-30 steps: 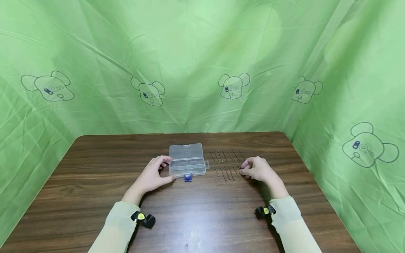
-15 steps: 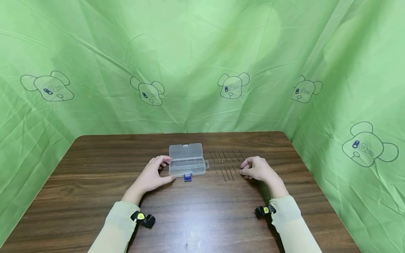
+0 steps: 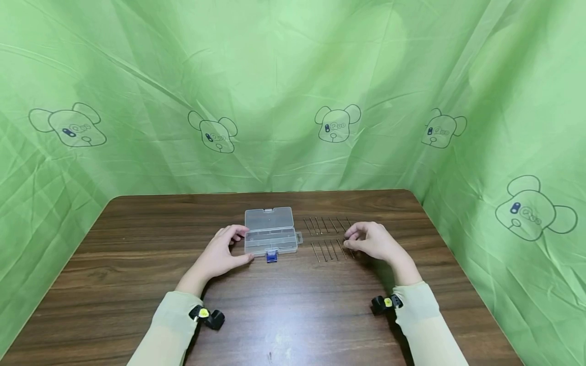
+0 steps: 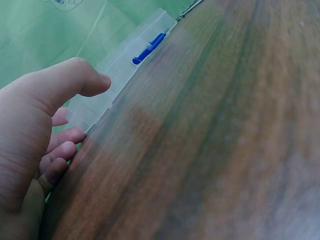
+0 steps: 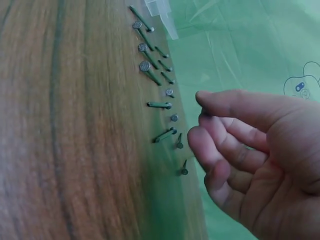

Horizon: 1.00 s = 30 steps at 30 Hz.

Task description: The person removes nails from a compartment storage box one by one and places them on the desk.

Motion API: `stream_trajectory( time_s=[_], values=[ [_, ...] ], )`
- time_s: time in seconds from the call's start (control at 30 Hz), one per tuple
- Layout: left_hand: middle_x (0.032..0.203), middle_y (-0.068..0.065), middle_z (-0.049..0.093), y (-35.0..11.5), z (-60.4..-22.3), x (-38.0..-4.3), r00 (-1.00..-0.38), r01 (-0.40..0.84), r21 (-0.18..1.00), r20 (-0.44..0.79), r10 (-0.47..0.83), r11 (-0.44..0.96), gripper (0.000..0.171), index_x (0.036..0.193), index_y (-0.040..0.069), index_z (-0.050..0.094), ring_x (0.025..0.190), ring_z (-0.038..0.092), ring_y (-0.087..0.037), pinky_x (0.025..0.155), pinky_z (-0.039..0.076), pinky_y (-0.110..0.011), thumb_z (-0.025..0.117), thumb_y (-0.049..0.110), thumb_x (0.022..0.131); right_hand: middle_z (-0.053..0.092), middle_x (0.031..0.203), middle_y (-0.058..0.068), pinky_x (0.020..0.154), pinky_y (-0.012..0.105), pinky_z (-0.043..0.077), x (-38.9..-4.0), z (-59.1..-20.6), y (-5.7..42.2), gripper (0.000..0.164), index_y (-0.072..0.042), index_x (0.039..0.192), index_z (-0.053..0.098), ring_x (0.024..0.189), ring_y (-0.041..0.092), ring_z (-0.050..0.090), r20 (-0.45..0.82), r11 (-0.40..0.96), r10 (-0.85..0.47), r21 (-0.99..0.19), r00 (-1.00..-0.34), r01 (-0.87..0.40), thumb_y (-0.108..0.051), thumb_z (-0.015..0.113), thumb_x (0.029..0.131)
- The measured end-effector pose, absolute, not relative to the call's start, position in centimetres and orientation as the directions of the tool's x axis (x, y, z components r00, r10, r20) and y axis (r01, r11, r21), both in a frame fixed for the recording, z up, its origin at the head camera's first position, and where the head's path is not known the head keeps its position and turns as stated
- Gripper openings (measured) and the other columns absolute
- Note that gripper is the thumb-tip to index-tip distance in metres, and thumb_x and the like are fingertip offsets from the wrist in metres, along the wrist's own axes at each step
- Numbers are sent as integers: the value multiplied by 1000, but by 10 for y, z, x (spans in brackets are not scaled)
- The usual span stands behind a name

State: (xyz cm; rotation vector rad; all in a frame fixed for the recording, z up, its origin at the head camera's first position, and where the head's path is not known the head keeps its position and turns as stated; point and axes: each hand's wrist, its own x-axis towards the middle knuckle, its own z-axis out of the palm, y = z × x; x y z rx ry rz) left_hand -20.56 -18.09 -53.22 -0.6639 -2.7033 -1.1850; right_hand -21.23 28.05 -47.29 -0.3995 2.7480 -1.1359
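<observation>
A clear plastic compartment box [image 3: 271,240] with a blue latch [image 3: 272,256] lies on the table with its lid raised back. My left hand [image 3: 222,251] holds its left end, thumb at the near corner and fingertips along the side. To the right of the box, several metal nails [image 3: 326,250] lie in two slanted rows. Above the right end of the nearer row is my right hand [image 3: 372,241], thumb and forefinger pinched together. In the right wrist view a small dark bit, seemingly a nail [image 5: 204,112], shows between those fingertips; most of it is hidden.
The brown wooden table [image 3: 284,315] ends at a green cloth backdrop [image 3: 274,162] with printed bear heads. A small hang tab [image 3: 299,238] sticks out of the box's right side towards the nails.
My right hand has risen slightly from the right end of the nearer nail row, seemingly with one nail. The left hand and the box have stayed in place.
</observation>
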Motion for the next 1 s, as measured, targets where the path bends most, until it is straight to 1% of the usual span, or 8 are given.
stream_trajectory(
  time_s=[0.2,0.4,0.7,1.0],
  values=[
    [123,-3,67,-182,-532,-205,-897,437,675,277,344,595,70,139,9,64,112,61,-22,99,52,-45,98,27,80,75,91,-2,72,30,56,-212,-467,275,21,-7,109,79,78,15,69,38,658,-334,-706,-942,-262,-19,87,93],
    [124,-1,67,-182,-532,-206,-894,444,671,284,347,594,68,138,10,65,112,60,-21,99,52,-46,97,27,81,75,93,-1,71,29,56,-211,-463,271,24,-5,113,78,79,16,69,83,626,-352,-720,-932,-300,-18,87,95],
    [124,-1,68,-182,-531,-207,-894,443,671,279,352,594,68,139,9,65,112,60,-21,99,52,-46,97,27,81,75,94,-1,72,29,56,-209,-458,264,26,-2,114,78,81,16,69,93,597,-365,-740,-926,-309,-17,87,95],
    [124,0,67,-182,-532,-206,-896,439,672,274,350,596,68,138,10,65,112,60,-20,99,52,-45,97,28,81,75,95,-2,73,29,56,-208,-451,247,24,-5,114,79,82,16,69,94,579,-406,-743,-909,-335,-17,86,95]
  ],
)
